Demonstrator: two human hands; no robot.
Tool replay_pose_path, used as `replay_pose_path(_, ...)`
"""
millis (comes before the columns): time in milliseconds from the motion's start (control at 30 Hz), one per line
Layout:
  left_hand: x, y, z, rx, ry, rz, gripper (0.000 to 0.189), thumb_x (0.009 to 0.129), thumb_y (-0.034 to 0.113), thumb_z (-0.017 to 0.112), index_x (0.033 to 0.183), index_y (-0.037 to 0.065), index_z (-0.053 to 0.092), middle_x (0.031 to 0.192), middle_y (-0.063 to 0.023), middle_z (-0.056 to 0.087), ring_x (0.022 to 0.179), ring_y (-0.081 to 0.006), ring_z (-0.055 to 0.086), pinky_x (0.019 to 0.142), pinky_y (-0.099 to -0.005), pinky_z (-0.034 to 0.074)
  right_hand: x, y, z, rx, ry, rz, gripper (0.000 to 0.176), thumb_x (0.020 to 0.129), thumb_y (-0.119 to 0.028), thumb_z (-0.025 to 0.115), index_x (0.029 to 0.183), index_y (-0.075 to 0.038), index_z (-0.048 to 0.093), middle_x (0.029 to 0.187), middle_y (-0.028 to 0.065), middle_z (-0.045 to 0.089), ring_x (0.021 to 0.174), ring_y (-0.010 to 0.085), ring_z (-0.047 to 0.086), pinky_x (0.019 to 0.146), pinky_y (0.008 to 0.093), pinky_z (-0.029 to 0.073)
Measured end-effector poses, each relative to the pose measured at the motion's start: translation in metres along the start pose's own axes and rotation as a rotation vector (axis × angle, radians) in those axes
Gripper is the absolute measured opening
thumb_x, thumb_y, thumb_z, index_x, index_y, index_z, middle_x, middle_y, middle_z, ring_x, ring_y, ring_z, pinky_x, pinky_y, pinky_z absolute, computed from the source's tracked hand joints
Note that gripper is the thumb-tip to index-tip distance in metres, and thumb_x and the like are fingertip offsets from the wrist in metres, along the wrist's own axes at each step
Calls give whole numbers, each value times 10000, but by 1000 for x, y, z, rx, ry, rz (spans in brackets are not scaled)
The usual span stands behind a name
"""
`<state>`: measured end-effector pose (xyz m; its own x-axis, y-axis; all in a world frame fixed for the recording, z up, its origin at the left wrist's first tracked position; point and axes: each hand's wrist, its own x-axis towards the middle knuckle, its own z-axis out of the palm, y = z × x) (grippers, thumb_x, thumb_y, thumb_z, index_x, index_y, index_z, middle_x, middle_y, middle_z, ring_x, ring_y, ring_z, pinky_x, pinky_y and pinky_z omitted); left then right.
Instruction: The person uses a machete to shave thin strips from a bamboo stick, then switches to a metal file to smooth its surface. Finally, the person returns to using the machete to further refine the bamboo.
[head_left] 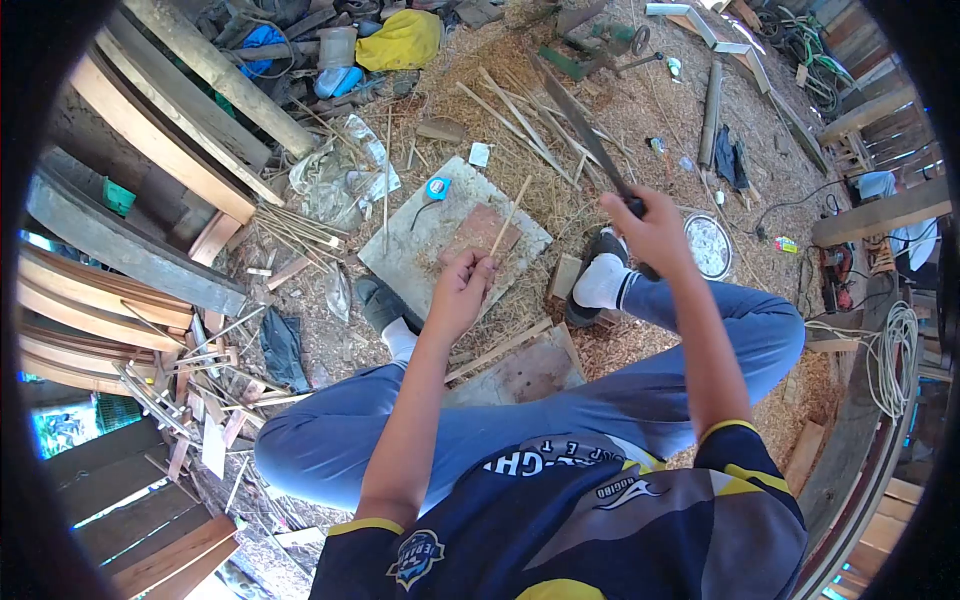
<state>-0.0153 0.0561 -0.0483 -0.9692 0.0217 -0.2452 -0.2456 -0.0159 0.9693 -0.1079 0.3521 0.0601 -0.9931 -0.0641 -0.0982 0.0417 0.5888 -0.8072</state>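
Observation:
My left hand [466, 285] is closed round the lower end of a thin wooden stick [513, 210], which points up and away over a pale board [400, 250]. A reddish flat piece [486, 232] lies on that board beneath the stick. In my right hand [651, 228] is the dark handle of a long-bladed knife [585, 130]; its blade points up and to the left, apart from the stick. A blue tape measure [437, 188] rests on the board, left of the stick.
Thin strips [525, 125] lie on the shavings ahead. Planks [140, 240] line the left side. A round metal lid or pan [708, 246] sits right of my right hand. A yellow cloth [400, 40] is at the back; coiled cable [893, 360] hangs at right.

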Motion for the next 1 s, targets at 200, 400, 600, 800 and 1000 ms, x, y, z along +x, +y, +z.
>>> replay_pose_path(200, 8, 43, 41, -233, -49, -48, 129, 1102, 225, 614, 1067, 102, 613, 785, 28, 553, 610, -41, 439, 513, -229, 323, -34, -39, -114, -607, 188, -333, 444, 848, -461, 871, 948, -52, 730, 733, 153, 682, 657, 308, 683, 624, 416, 512)
replay_pose_path(400, 27, 93, 103, -295, -182, -174, 220, 1123, 306, 573, 1080, 100, 639, 800, 53, 526, 616, -29, 411, 534, -205, 302, -47, -47, -184, -722, 227, -416, 504, 791, -533, 883, 884, -82, 679, 739, 126, 670, 709, 347, 687, 643, 424, 516)
replay_pose_path(600, 42, 142, 157, -177, -397, -86, 241, 1119, 331, 586, 1152, 102, 652, 761, 63, 503, 612, -22, 415, 525, -202, 301, -52, -14, -230, -745, 243, -297, 561, 841, -592, 811, 984, -83, 625, 781, 156, 656, 752, 391, 682, 661, 481, 493)
replay_pose_path(800, 53, 164, 187, -72, -497, 20, 274, 1133, 318, 531, 1190, 71, 637, 738, 51, 494, 598, -30, 406, 522, -212, 316, -52, 29, -245, -533, 206, -132, 514, 908, -531, 780, 1012, -48, 636, 786, 206, 670, 771, 426, 686, 675, 492, 494)
replay_pose_path(1000, 56, 177, 199, -19, -546, -44, 265, 1155, 282, 448, 1147, 60, 594, 738, 26, 519, 570, -44, 391, 503, -213, 320, -44, 66, -224, -314, 238, -32, 446, 945, -479, 759, 997, -48, 657, 766, 174, 664, 701, 338, 670, 650, 440, 493)
